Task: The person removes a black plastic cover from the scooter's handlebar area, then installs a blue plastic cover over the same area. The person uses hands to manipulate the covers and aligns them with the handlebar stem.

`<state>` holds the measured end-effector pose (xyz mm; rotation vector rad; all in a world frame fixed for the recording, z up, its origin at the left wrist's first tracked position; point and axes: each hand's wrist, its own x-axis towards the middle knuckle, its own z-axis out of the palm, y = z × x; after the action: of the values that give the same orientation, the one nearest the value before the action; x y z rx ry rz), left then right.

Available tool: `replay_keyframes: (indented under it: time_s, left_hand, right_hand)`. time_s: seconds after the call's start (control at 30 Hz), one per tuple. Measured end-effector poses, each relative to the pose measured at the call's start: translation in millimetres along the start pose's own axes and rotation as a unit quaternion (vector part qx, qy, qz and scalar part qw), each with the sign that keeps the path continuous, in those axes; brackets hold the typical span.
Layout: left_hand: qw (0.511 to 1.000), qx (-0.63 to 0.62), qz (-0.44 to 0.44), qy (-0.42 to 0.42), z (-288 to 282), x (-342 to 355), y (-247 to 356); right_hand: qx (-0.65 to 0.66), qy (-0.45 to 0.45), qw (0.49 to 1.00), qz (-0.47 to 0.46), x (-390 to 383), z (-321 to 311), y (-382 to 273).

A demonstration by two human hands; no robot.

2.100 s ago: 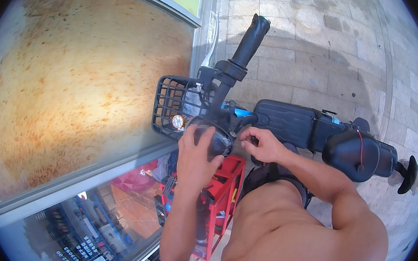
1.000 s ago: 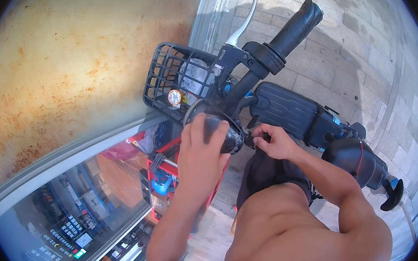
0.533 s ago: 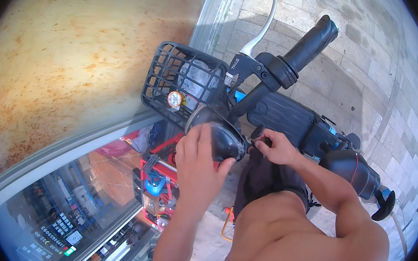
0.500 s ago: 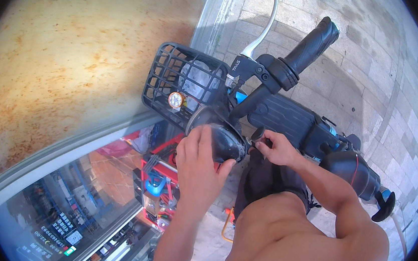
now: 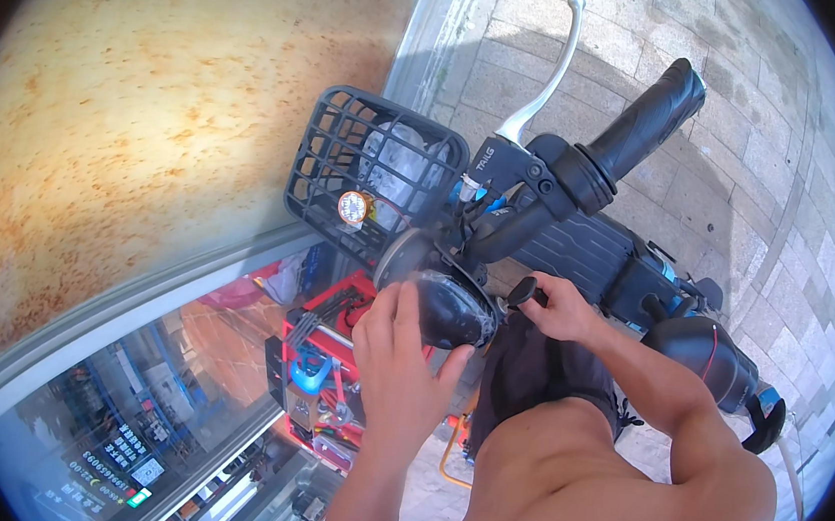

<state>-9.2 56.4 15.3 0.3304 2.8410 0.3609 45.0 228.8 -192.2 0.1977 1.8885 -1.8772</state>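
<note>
My left hand [image 5: 399,349] grips the side of a glossy black rounded headlamp housing [image 5: 448,309] with a scuffed or dusty surface, fingers curled along its left edge and thumb at the bottom. My right hand [image 5: 559,309], just right of the housing, pinches a small black flat-headed part [image 5: 525,293], like a knob or tool handle; what it joins to is hidden. Above are the scooter's black handlebar with grip [image 5: 653,112] and silver brake lever [image 5: 546,77]. A black mesh basket [image 5: 317,160] with a round orange-rimmed sticker and a translucent bag lies up and left of the housing.
The scooter's black footboard [image 5: 564,250] and seat [image 5: 690,352] extend right over grey paving [image 5: 746,192]. A red tool cart [image 5: 333,298] with tools stands below the basket. A speckled yellowish panel [image 5: 170,116] and a glass pane [image 5: 209,341] in metal framing line the left.
The view has shifted, the handlebar appearing farther right. Both hands and the housing appear lower in the picture. The small black part shows clearly in my right hand, hidden two seconds ago.
</note>
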Motion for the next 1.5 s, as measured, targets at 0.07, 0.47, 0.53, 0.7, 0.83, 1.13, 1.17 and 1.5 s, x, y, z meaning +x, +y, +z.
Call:
replay_keyframes:
  time_s: [0.07,0.47,0.53,0.7,0.83,1.13,1.17,1.5]
  left_hand:
    - [1.000,-0.008,-0.008,-0.003,0,-1,-1]
    - [0.999,-0.020,-0.008,0.031,5,-4,-1]
    - [0.999,-0.017,-0.011,0.046,5,-6,-1]
    - [0.997,-0.002,-0.023,0.077,5,-12,0]
    - [0.996,-0.016,0.004,0.089,4,-19,-1]
    - [0.995,0.007,0.092,0.027,37,-68,5]
    - [0.995,0.009,0.095,0.028,38,-68,7]
    - [0.995,-0.005,0.098,0.037,42,-80,6]
  right_hand:
    - [0.031,0.001,1.000,0.002,1,5,10]
    - [0.003,0.000,1.000,-0.003,6,13,25]
    - [-0.006,-0.006,1.000,0.008,4,10,18]
    - [-0.014,-0.023,0.999,0.023,-3,4,-12]
    - [-0.016,0.004,0.999,0.033,-11,3,-16]
    - [0.029,0.104,0.991,-0.072,-21,10,-16]
    - [0.066,0.133,0.984,-0.096,-20,11,-17]
    - [0.134,0.097,0.977,-0.135,0,3,-56]
